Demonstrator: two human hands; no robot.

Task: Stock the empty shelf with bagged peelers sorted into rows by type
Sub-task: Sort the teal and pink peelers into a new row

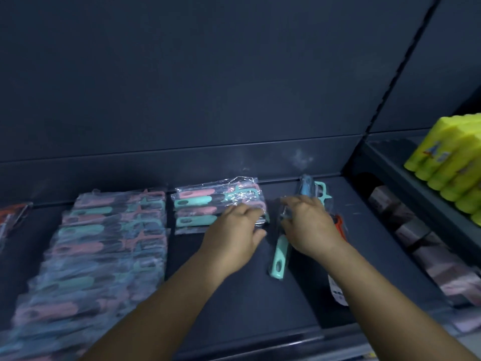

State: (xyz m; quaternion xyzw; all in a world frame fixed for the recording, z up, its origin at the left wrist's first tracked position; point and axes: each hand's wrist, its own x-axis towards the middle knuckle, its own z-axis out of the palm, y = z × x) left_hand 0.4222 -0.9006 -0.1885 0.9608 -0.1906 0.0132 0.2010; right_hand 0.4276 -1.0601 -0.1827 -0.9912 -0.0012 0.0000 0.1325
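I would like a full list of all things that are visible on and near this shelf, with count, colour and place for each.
dark grey metal shelf: one, carries everything below.
long row of clear-bagged peelers: count unclear, pink and teal, left part.
short stack of clear-bagged peelers: several, pink and teal, centre back.
loose teal-handled bagged peeler: one, between the hands.
teal and blue bagged peelers: about two, back, beyond the right hand.
red bagged peeler: one, right of the right hand.
red bagged items: blurred, far left.
yellow-green packs: several, neighbouring shelf, right.
left hand: rests on the short stack.
right hand: grips the loose peeler's top.
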